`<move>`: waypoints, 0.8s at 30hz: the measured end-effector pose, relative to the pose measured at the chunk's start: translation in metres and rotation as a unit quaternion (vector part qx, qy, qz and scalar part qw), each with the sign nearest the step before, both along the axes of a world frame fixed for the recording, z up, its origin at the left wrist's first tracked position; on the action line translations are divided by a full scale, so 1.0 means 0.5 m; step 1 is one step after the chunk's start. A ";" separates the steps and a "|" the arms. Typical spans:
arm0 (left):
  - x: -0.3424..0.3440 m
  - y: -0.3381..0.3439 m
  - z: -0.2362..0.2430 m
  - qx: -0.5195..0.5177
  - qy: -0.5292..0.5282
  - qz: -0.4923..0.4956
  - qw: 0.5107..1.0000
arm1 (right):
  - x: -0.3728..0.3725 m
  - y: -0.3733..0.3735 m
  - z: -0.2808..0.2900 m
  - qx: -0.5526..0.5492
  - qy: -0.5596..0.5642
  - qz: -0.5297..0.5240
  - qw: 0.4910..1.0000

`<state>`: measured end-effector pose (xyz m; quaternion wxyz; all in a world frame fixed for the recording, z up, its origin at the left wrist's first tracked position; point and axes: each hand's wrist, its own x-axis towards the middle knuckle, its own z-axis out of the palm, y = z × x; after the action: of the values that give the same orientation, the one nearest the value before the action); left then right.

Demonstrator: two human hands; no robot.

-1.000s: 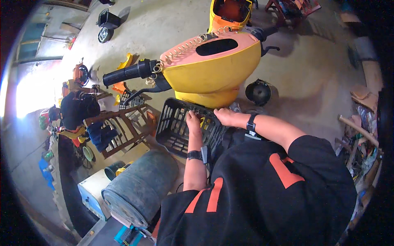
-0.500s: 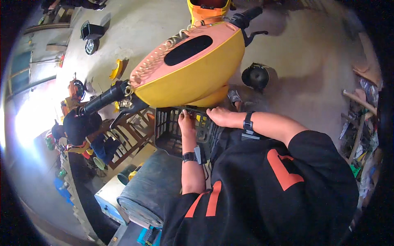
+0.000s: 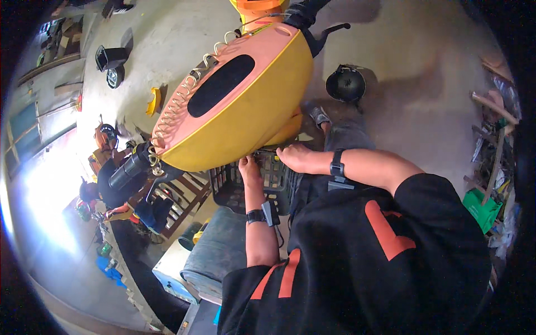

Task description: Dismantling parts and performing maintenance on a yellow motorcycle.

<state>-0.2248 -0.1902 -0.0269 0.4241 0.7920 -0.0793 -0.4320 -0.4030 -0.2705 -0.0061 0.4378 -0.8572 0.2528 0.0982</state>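
Observation:
A yellow and pink scooter handlebar cover (image 3: 251,106) with a dark oval panel and a pale coiled cord (image 3: 177,103) looms in front of me. Under its near edge hangs a black slatted plastic crate (image 3: 223,192). My left hand (image 3: 249,167) is closed at the crate's far rim, close beneath the cover, fingertips pinched together. Just to its right, my right hand (image 3: 294,158) is closed too, its thumb side toward the left hand. Whatever the fingers hold is too small or hidden to make out. Both wrists wear black straps with small devices.
A black bucket (image 3: 345,84) stands on the concrete floor beyond. At left, another person (image 3: 131,187) sits by a wooden pallet (image 3: 181,206). A dark scooter seat (image 3: 215,251) lies near my left elbow, beside a pale box (image 3: 172,273). Scrap and wood (image 3: 494,151) line the right.
The handlebar cover has shifted left and nearer, overlapping more of the crate. My view has moved slightly, and the floor objects sit higher. Both hands stay closed near the crate's rim.

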 end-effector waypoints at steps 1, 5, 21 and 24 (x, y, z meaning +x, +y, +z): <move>0.009 0.007 -0.013 -0.001 -0.017 -0.015 1.000 | 0.000 0.000 -0.002 -0.003 -0.001 0.006 1.000; -0.005 -0.011 0.014 0.007 0.059 0.009 0.998 | -0.004 0.001 -0.014 -0.008 0.002 0.013 1.000; 0.032 0.028 -0.033 0.041 -0.357 -0.219 0.907 | -0.012 0.002 -0.001 0.000 -0.009 -0.003 1.000; 0.032 0.022 -0.029 0.068 -0.404 -0.240 0.880 | -0.016 0.000 -0.004 0.018 -0.019 -0.008 1.000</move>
<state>-0.2088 -0.1791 -0.0417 0.1842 0.8813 -0.4015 -0.1677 -0.4110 -0.2704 -0.0080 0.4587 -0.8488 0.2495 0.0832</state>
